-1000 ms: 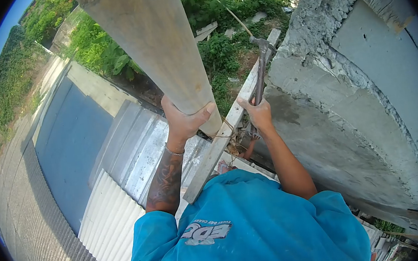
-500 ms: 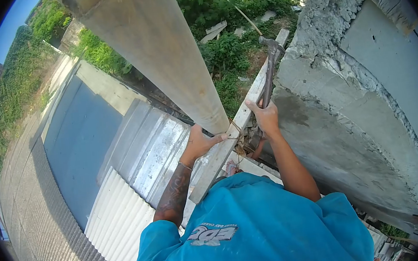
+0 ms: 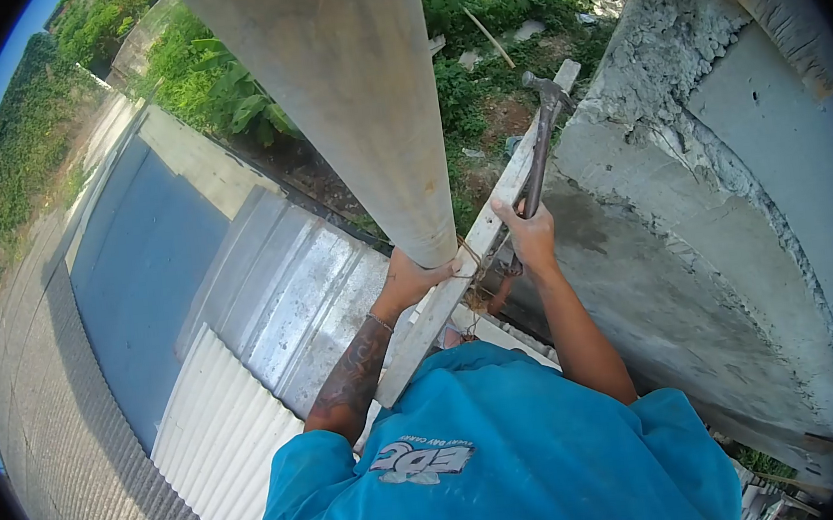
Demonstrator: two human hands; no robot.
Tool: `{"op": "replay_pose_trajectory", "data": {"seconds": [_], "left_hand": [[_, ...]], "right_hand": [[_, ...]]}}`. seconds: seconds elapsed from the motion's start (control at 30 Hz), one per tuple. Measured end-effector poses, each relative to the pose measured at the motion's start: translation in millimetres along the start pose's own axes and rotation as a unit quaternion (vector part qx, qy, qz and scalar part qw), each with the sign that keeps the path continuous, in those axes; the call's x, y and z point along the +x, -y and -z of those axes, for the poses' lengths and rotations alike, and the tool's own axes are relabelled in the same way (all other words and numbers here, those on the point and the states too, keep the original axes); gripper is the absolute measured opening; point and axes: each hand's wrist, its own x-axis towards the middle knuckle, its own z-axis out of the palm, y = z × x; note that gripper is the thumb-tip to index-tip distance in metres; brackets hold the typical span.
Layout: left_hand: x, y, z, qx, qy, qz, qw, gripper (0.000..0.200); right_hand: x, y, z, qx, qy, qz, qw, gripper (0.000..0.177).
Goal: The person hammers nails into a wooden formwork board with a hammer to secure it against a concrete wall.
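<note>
Currently, the view looks steeply down from a height along the person's own arms. The left hand (image 3: 409, 283) sits at the lower end of a thick, pale post (image 3: 351, 96) that rises toward the camera. Its grip is closed on that end: the thumb lies across the end face, and the fingers are hidden behind the post. The left forearm is tattooed and wears a thin wrist chain.

The right hand (image 3: 531, 234) holds a hammer (image 3: 539, 153). Its grip is closed around the lower part of the handle, with the head pointing away from the person and up the frame. The hammer head is close to the rough edge of a grey concrete wall (image 3: 711, 192); whether they touch cannot be told.

A narrow wooden batten (image 3: 424, 334) runs diagonally between the two hands. Its far end lies beside the wall edge near the hammer head, and its near end passes under the left forearm. The post's lower end meets the batten just beside the left thumb. A thin loop of cord (image 3: 471, 250) shows at that junction; what it binds cannot be told.

Corrugated metal sheets (image 3: 280, 303) lie well below the left arm. Green plants (image 3: 480, 83) and scattered debris cover the ground beyond the batten. A blue shirt (image 3: 495, 453) fills the bottom of the frame.
</note>
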Motion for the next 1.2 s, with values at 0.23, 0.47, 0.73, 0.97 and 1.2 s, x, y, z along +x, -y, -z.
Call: {"op": "replay_pose_trajectory", "data": {"seconds": [0.23, 0.47, 0.73, 0.97, 1.2], "left_hand": [[-26.6, -3.3, 9.1, 0.170, 0.047, 0.005, 0.984, 0.116], [-67.3, -43.4, 7.8, 0.181, 0.162, 0.247, 0.938, 0.097], [-76.6, -25.7, 9.8, 0.239, 0.142, 0.081, 0.957, 0.083], [-69.9, -15.5, 20.1, 0.172, 0.190, 0.073, 0.964, 0.084], [-65.2, -16.9, 22.6, 0.170, 0.207, 0.091, 0.959, 0.081]], "right_hand": [[0.4, -3.5, -2.2, -0.005, 0.003, -0.024, 1.000, 0.044], [0.0, 1.8, -1.1, -0.052, 0.007, -0.040, 0.998, 0.032], [8.2, -5.4, 38.3, -0.173, 0.042, 0.059, 0.982, 0.017], [50.6, 153.1, 75.8, -0.462, -0.033, 0.147, 0.874, 0.033], [81.6, 294.5, -5.1, -0.733, 0.140, 0.248, 0.617, 0.028]]}}
